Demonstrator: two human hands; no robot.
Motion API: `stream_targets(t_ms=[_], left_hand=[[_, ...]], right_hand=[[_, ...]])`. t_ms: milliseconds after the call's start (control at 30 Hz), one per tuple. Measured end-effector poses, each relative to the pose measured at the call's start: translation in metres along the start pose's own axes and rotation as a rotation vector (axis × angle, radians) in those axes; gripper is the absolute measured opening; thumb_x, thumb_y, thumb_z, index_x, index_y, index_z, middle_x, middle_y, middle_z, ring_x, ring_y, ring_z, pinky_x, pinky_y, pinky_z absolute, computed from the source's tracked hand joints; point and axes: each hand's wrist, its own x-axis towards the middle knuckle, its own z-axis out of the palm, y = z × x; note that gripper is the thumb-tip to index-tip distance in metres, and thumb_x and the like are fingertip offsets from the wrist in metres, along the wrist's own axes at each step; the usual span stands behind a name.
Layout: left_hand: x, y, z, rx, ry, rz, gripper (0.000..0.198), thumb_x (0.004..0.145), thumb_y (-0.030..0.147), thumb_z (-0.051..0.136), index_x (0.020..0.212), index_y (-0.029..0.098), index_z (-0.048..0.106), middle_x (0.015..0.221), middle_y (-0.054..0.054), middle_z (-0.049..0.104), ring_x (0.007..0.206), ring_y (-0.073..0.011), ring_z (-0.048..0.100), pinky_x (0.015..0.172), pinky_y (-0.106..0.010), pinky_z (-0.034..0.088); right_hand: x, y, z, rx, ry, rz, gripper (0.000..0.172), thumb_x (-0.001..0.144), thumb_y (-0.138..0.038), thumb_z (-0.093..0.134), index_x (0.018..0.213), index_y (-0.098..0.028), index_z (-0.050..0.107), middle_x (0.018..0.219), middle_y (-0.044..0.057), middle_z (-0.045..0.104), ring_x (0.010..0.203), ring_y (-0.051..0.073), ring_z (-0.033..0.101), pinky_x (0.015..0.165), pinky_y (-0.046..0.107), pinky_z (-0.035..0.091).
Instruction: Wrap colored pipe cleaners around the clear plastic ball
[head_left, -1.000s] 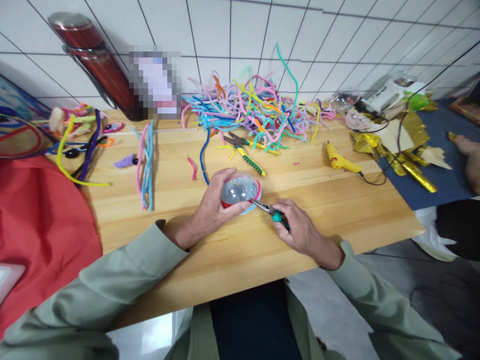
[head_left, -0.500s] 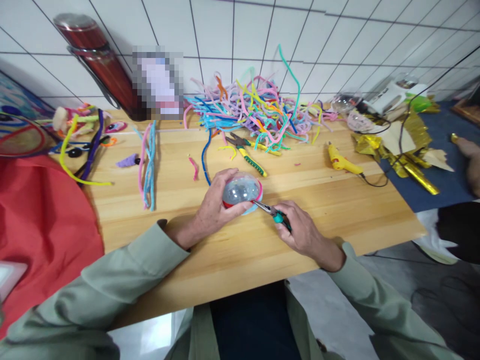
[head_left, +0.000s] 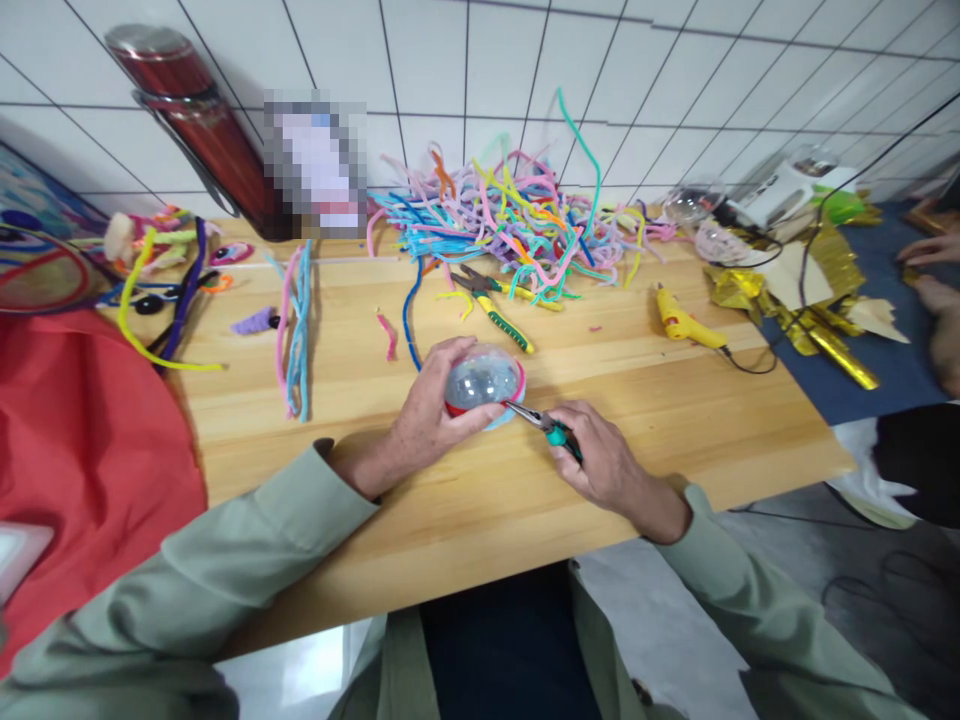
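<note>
My left hand [head_left: 427, 410] is wrapped round a clear plastic ball [head_left: 480, 380] with red and pink trim, resting on the wooden table [head_left: 637, 400]. My right hand [head_left: 600, 460] grips small teal-handled pliers [head_left: 544, 425], whose metal tip touches the lower right edge of the ball. Both forearms in pale green sleeves lie over the table's near edge.
A heap of coloured pipe cleaners [head_left: 510, 220] lies at the back, with yellow-green pliers [head_left: 499, 320] before it. A yellow glue gun [head_left: 679, 325] lies to the right. A red flask [head_left: 195, 120] stands back left, red cloth [head_left: 82, 440] at left. Another person's hands [head_left: 937, 290] and gold foil [head_left: 817, 320] are at right.
My hands, the ball and the pliers have hardly moved. At the far right the other person's second hand has come into view over the dark blue mat.
</note>
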Motion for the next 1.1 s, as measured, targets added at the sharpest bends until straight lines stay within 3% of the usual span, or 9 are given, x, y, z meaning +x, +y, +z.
stream_targets(t_ms=[567, 1100], left_hand=[[0.0011, 0.0008, -0.0018, 0.029, -0.031, -0.006, 0.076, 0.093, 0.048, 0.082, 0.156, 0.024, 0.045, 0.151, -0.017, 0.059, 0.143, -0.0349, 0.062, 0.121, -0.057, 0.053], [0.0029, 0.0049, 0.0006, 0.035, 0.006, -0.017, 0.077, 0.089, 0.046, 0.085, 0.152, 0.024, 0.048, 0.148, -0.016, 0.062, 0.140, -0.0343, 0.065, 0.119, -0.055, 0.055]], right_hand=[[-0.0024, 0.0024, 0.0020, -0.015, -0.003, 0.019, 0.048, 0.100, -0.015, 0.055, 0.147, -0.023, 0.051, 0.123, 0.016, 0.072, 0.111, 0.032, 0.074, 0.089, 0.047, 0.068], [0.0006, 0.0005, 0.0006, -0.067, 0.011, -0.009, 0.044, 0.102, -0.015, 0.054, 0.145, -0.021, 0.053, 0.117, 0.017, 0.072, 0.103, 0.032, 0.074, 0.083, 0.046, 0.067]])
